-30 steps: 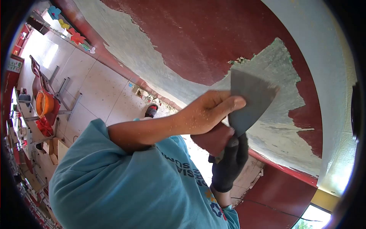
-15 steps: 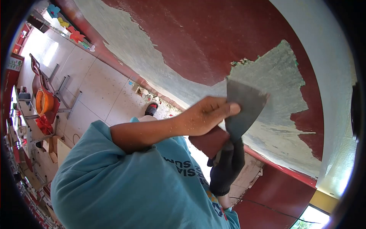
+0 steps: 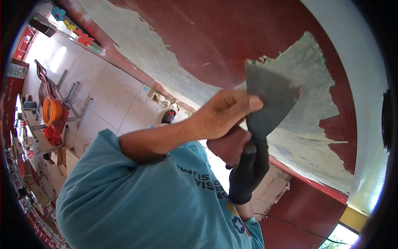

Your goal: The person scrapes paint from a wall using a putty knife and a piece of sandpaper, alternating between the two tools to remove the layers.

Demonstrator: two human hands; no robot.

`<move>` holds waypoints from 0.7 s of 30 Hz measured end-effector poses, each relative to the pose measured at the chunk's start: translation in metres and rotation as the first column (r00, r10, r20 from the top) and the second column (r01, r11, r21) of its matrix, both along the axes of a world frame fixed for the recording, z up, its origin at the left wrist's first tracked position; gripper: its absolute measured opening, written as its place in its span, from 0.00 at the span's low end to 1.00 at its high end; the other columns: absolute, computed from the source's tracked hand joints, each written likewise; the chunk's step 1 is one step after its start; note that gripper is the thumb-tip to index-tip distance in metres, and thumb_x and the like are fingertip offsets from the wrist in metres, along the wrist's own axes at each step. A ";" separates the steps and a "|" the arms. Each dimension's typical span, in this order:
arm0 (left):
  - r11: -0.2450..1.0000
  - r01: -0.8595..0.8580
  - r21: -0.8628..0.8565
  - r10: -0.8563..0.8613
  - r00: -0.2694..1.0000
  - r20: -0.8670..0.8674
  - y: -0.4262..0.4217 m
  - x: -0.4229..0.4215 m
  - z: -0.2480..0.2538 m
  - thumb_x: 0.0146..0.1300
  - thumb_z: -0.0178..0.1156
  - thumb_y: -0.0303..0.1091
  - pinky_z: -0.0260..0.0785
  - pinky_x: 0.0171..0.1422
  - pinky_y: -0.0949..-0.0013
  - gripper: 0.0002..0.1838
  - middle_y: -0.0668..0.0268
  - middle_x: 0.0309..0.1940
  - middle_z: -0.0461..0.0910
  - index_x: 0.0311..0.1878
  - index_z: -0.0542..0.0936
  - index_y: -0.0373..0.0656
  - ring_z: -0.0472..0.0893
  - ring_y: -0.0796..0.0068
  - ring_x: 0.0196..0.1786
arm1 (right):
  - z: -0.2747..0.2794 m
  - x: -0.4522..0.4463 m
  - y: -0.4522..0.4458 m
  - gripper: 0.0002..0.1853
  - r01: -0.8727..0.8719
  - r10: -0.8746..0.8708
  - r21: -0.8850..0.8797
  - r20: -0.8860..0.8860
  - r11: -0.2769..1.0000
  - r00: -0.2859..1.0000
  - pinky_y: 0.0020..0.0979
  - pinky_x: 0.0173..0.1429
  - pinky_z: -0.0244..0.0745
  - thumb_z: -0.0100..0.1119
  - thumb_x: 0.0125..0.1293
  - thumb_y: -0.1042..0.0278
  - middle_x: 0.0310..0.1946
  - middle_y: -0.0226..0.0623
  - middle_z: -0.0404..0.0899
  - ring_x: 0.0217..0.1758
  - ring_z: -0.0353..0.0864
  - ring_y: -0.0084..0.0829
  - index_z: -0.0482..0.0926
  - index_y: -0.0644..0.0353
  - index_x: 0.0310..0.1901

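Note:
A wide putty knife (image 3: pixel 271 97) with a grey metal blade is held up in front of a wall with peeling paint. My right hand (image 3: pixel 248 172), in a dark glove, is closed around its handle end. From the left, my bare left hand (image 3: pixel 226 112) pinches the near edge of the blade, thumb on top; its other fingers are partly hidden. A maroon flat piece (image 3: pixel 230 145) with a rough edge shows below my left hand and beside the glove; I cannot tell which hand holds it. The blade hides part of the wall's scraped patch (image 3: pixel 315 83).
Maroon paint (image 3: pixel 199 37) covers the wall around bare grey areas. Debris (image 3: pixel 159 99) lies on the tiled floor (image 3: pixel 112 93) along the wall's foot. To the left stand a chair with an orange bucket (image 3: pixel 52 111) and cluttered furniture. A shoe (image 3: pixel 168 116) shows below.
Both hands and the putty knife have risen slightly in view, with the blade now overlapping the scraped patch's upper left edge. The grip looks the same.

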State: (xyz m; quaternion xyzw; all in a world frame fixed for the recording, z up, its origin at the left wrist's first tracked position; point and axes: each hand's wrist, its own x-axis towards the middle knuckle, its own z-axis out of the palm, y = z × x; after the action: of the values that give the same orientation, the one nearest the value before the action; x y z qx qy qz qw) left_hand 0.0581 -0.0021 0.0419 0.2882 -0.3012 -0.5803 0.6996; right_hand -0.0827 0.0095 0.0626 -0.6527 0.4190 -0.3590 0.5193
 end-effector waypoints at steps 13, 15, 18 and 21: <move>0.996 0.022 0.082 -0.034 0.988 0.151 0.006 -0.020 -0.049 0.69 0.46 0.44 0.58 0.30 0.82 0.18 0.75 0.25 0.72 0.34 0.77 0.39 0.66 0.91 0.28 | -0.047 -0.021 0.006 0.19 0.048 -0.043 0.129 -0.041 0.990 0.998 0.19 0.15 0.61 0.43 0.68 0.62 0.24 0.30 0.71 0.15 0.66 0.16 0.69 0.66 0.54; 0.997 -0.005 0.073 -0.010 0.978 0.208 0.005 -0.022 -0.051 0.69 0.45 0.44 0.56 0.28 0.83 0.18 0.75 0.26 0.73 0.35 0.77 0.40 0.65 0.92 0.27 | -0.042 -0.024 0.007 0.17 0.044 -0.040 0.173 -0.028 0.984 0.999 0.20 0.15 0.62 0.43 0.68 0.63 0.25 0.29 0.71 0.16 0.67 0.16 0.70 0.65 0.53; 0.994 0.041 0.099 -0.041 0.999 0.002 0.001 -0.005 -0.016 0.69 0.47 0.42 0.60 0.34 0.82 0.17 0.76 0.28 0.72 0.35 0.77 0.38 0.66 0.92 0.31 | -0.028 -0.013 -0.005 0.17 0.019 -0.020 0.155 0.002 0.988 1.000 0.20 0.16 0.62 0.44 0.68 0.63 0.25 0.28 0.70 0.17 0.68 0.16 0.71 0.64 0.52; 0.995 -0.029 0.092 0.016 0.990 0.140 0.002 -0.017 -0.047 0.68 0.48 0.44 0.60 0.27 0.81 0.18 0.75 0.25 0.72 0.36 0.77 0.37 0.68 0.89 0.28 | -0.035 -0.015 0.005 0.15 0.077 -0.078 0.263 -0.007 0.962 0.997 0.18 0.20 0.59 0.45 0.68 0.68 0.21 0.25 0.69 0.17 0.62 0.12 0.73 0.67 0.51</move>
State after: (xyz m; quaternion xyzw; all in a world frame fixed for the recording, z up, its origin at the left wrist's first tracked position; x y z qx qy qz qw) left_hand 0.0407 0.0003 -0.0047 0.3638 -0.3184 -0.5643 0.6692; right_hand -0.0975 0.0142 0.0279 -0.5605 0.4872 -0.3212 0.5876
